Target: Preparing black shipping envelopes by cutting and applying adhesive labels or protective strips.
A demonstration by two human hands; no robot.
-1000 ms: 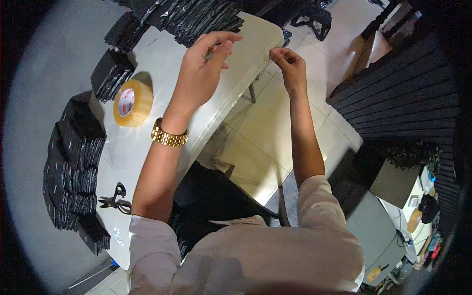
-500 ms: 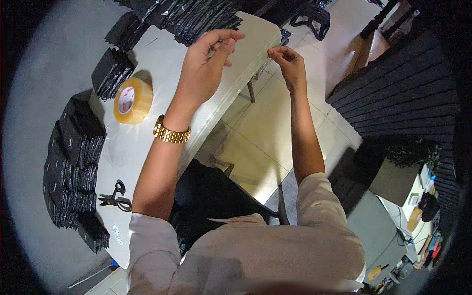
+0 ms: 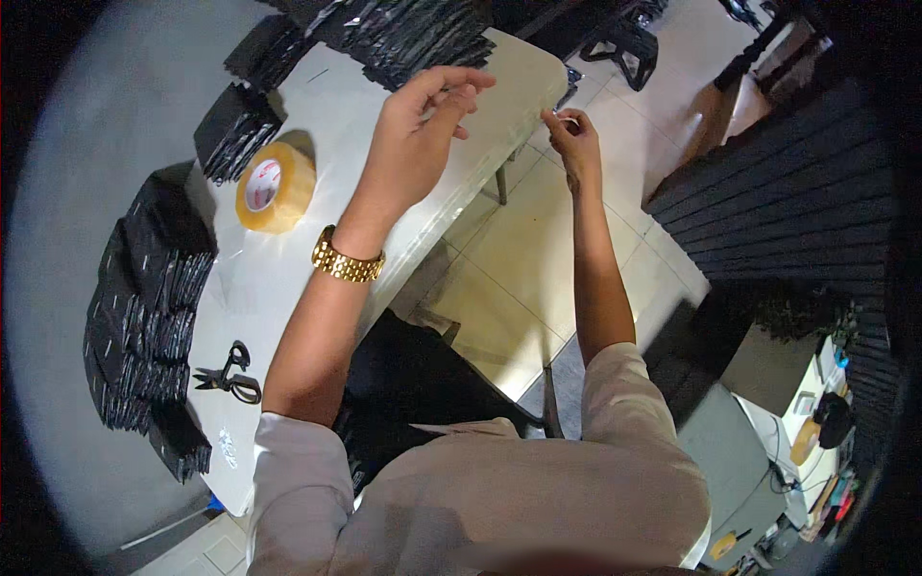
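Above the white table (image 3: pixel 317 125), my left hand (image 3: pixel 415 139) hovers with its index finger stretched forward and the other fingers loosely bent, holding nothing I can see. My right hand (image 3: pixel 579 149) is out past the table's right edge, thumb and fingertips pinched together. A small pale bit shows at its fingers, too small to name. Left of my left wrist, a roll of clear yellowish tape (image 3: pixel 294 197) stands on the table. Black-handled scissors (image 3: pixel 230 372) lie nearer me, beside my left forearm.
Stacks of flat black plastic packages (image 3: pixel 158 288) line the table's left side, with another pile (image 3: pixel 418 43) at the far end. A black stool (image 3: pixel 624 48) stands on the tiled floor beyond. At right are a dark ribbed panel (image 3: pixel 788 163) and a cluttered white desk (image 3: pixel 797 413).
The view has shifted slightly, so the table and tape roll sit a little differently. Both hands keep nearly the same pose; a pale bit now shows at my right fingers.
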